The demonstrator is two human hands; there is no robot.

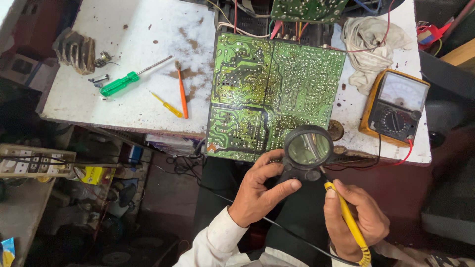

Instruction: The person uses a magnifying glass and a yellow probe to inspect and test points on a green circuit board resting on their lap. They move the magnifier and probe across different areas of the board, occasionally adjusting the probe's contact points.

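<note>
Board [272,94] lies flat, solder side up, at the desk's [138,113] near edge, its near-left corner hanging past that edge. It sits straight ahead of both my hands, just beyond them. Its long axis runs roughly near to far, slightly tilted, with the far end toward the wires and a second board [307,9] at the far edge.

My left hand [260,190] grips the black magnifier [308,148] by its handle, the lens over the board's near-right corner. This hand is the nearer one to the board.

My right hand [354,217] is closed around the yellow iron [346,217], held like a pen. The iron's long axis runs near-right to far-left, with the tip pointing up under the lens toward that corner.

Meter [395,106] near the right edge, rag [368,44] behind it. Green screwdriver [129,79], orange tool [182,94] and small yellow tool [167,105] on the left part of the desk, well apart from my hands.
</note>
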